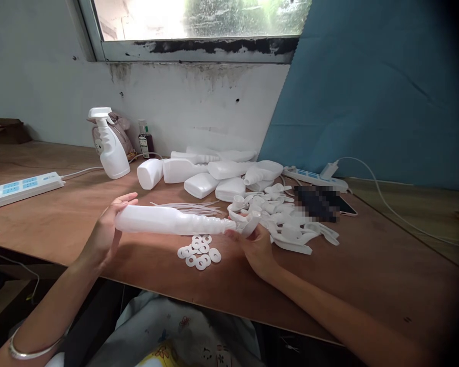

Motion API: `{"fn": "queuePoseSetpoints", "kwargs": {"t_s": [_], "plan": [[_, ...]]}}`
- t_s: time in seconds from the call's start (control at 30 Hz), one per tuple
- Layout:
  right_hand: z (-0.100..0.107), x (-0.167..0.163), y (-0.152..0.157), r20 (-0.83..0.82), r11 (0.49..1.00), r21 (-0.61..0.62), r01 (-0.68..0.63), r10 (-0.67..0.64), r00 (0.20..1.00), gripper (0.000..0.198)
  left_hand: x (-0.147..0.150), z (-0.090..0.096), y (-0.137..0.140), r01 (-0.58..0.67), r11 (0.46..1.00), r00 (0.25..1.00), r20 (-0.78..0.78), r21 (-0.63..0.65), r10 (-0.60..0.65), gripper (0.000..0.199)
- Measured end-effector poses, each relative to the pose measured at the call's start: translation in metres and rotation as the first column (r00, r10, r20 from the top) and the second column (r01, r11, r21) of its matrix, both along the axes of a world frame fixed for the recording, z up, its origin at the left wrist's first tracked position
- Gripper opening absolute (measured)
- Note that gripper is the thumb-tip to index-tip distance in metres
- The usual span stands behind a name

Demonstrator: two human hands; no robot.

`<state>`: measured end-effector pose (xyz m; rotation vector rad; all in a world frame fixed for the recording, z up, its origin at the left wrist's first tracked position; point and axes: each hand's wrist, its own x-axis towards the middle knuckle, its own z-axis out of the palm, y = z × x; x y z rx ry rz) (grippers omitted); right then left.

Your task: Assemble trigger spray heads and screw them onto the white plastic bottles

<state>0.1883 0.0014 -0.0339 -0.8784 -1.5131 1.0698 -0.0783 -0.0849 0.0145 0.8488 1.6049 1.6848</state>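
Bottle [172,220] (sideways): left grip [107,223] clasps base [124,219], right grip [258,251] pinches spray head [249,227].

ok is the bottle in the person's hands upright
No, the white bottle is held on its side, the left hand at its base and the right hand at its neck end.

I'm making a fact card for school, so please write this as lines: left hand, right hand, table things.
Left hand: holds the base of a long white plastic bottle, sideways
Right hand: holds a curved white plastic spray head at the bottle's neck
Before bottle: flat white rings
Behind bottle: thin white tubes
Right pile: more white spray heads
Back: lying white bottles; upright white spray bottle at left
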Motion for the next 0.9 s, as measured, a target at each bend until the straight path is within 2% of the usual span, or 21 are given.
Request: {"fn": "queuePoseSetpoints", "kwargs": {"t_s": [0.1, 0.2, 0.3, 0.37, 0.5, 0.67, 0.77, 0.9], "plan": [[0.000, 0.000, 0.002, -0.034, 1.000, 0.007, -0.005, 0.006, 0.999, 0.046, -0.007, 0.004, -0.005, 0.087, 0.988, 0.986, -0.133, -0.126, -0.103, 0.051], [0.000, -0.001, 0.000, -0.054, 0.997, 0.021, -0.069, 0.070, 0.996, 0.041, -0.018, 0.008, -0.010, 0.075, 0.956, 0.926, -0.337, -0.284, -0.173, 0.054], [0.001, -0.001, -0.005, -0.053, 0.987, 0.039, -0.155, 0.157, 0.986, 0.036, -0.023, 0.009, -0.011, 0.056, 0.932, 0.901, -0.384, -0.357, -0.201, 0.058], [0.001, -0.002, -0.007, -0.056, 0.983, 0.042, -0.177, 0.179, 0.982, 0.035, -0.023, 0.009, -0.009, 0.058, 0.950, 0.916, -0.362, -0.306, -0.173, 0.057], [0.000, -0.001, -0.007, -0.038, 0.992, 0.040, -0.122, 0.123, 0.992, 0.036, -0.014, 0.008, -0.007, 0.097, 0.992, 0.960, -0.257, -0.075, -0.113, 0.053], [0.000, -0.001, -0.005, -0.041, 0.998, 0.030, -0.062, 0.063, 0.997, 0.041, -0.005, 0.008, -0.008, 0.124, 0.978, 0.979, -0.183, 0.166, -0.093, 0.055], [0.002, -0.001, -0.004, -0.045, 1.000, 0.001, -0.020, 0.020, 0.999, 0.041, -0.007, 0.006, -0.010, 0.131, 0.982, 0.974, -0.201, 0.133, -0.103, 0.063], [0.004, -0.001, -0.001, -0.043, 0.998, -0.059, 0.036, -0.038, 0.998, 0.041, -0.018, -0.002, -0.013, 0.115, 0.989, 0.940, -0.311, -0.095, -0.139, 0.070]]}}
